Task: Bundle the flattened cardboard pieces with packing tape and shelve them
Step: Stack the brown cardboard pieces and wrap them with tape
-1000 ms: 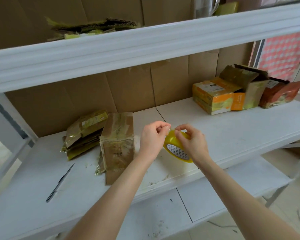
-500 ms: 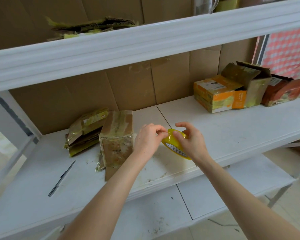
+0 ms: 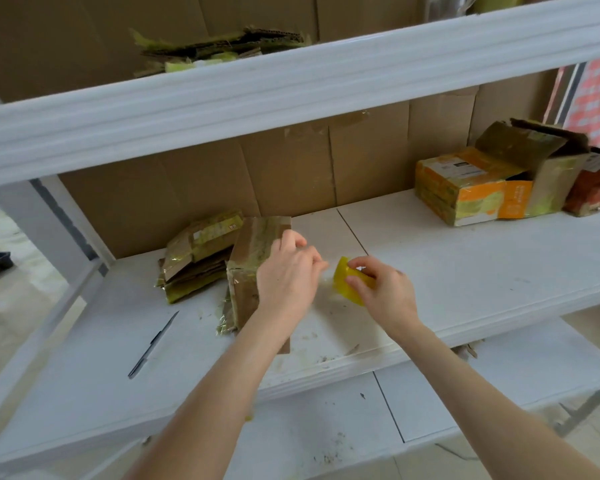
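Centre frame, my right hand (image 3: 387,294) grips the yellow packing tape roll (image 3: 343,279). My left hand (image 3: 286,275) curls at its loose end, grip unclear, over the flattened cardboard (image 3: 253,244). Slack tape could fold and stick to itself.

Right hand (image 3: 385,292) grips a yellow tape roll (image 3: 343,282), left hand (image 3: 286,275) just above flattened cardboard (image 3: 245,271).

On the middle shelf (image 3: 465,271) I see a cardboard stack (image 3: 196,259) at left, a flattened piece (image 3: 248,258) just right of it, a knife (image 3: 153,344) before both, and boxes (image 3: 465,188) far right; the tape roll (image 3: 343,278) is in my right hand (image 3: 385,292).
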Action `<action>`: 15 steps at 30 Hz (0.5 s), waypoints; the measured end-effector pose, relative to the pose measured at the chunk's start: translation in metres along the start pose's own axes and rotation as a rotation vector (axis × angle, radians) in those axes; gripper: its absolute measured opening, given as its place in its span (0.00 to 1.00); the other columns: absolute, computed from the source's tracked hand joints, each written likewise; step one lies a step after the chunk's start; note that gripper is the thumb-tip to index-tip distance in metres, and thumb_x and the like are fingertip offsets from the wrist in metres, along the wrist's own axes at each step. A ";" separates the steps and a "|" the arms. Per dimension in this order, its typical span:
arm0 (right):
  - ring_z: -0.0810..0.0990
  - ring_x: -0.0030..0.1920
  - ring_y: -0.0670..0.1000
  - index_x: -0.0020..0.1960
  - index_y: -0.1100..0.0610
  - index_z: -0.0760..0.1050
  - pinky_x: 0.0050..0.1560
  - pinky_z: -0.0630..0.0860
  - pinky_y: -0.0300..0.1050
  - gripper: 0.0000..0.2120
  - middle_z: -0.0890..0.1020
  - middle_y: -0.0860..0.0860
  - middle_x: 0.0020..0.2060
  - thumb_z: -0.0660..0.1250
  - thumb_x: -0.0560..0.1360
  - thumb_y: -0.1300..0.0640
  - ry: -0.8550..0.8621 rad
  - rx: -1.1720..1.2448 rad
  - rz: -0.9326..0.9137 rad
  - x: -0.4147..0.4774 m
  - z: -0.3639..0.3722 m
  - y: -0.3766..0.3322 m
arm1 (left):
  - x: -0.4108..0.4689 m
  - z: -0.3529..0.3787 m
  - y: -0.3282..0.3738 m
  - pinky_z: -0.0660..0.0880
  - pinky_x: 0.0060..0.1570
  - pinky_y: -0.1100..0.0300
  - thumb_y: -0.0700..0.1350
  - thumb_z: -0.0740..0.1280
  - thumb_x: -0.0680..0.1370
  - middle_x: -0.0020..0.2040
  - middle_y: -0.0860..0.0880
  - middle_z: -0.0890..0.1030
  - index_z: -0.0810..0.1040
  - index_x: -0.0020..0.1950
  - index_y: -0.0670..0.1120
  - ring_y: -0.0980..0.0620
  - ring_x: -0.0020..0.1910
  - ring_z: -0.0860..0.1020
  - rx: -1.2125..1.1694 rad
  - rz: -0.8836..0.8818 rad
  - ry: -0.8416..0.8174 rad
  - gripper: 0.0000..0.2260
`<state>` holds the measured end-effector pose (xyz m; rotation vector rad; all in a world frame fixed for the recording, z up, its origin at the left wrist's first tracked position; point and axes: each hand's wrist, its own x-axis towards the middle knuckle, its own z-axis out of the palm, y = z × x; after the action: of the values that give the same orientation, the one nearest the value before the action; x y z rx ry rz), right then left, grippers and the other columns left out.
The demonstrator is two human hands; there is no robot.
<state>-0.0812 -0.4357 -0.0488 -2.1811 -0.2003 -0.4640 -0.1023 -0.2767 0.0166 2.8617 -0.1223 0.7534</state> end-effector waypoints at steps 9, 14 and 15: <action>0.77 0.58 0.58 0.61 0.58 0.78 0.55 0.73 0.50 0.13 0.79 0.55 0.58 0.66 0.77 0.60 0.010 -0.099 -0.077 -0.014 0.049 -0.032 | -0.046 0.004 -0.111 0.54 0.59 0.84 0.40 0.58 0.82 0.70 0.47 0.71 0.71 0.70 0.44 0.53 0.68 0.69 -0.444 -0.308 0.294 0.17; 0.63 0.74 0.57 0.77 0.61 0.57 0.65 0.70 0.51 0.27 0.56 0.59 0.77 0.59 0.81 0.55 -0.105 -0.127 -0.157 -0.025 0.099 -0.090 | -0.043 0.023 -0.094 0.54 0.63 0.78 0.45 0.57 0.82 0.78 0.52 0.55 0.61 0.76 0.47 0.62 0.71 0.58 -0.423 -0.190 0.177 0.21; 0.62 0.74 0.56 0.78 0.60 0.52 0.64 0.70 0.50 0.29 0.51 0.57 0.78 0.57 0.81 0.53 -0.131 -0.147 -0.109 -0.026 0.106 -0.091 | -0.043 0.025 -0.093 0.59 0.63 0.72 0.46 0.57 0.82 0.78 0.52 0.53 0.58 0.77 0.48 0.60 0.71 0.60 -0.413 -0.228 0.163 0.23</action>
<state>-0.1055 -0.2950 -0.0504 -2.3550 -0.3681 -0.4079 -0.1164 -0.1892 -0.0401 2.3660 0.0634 0.8023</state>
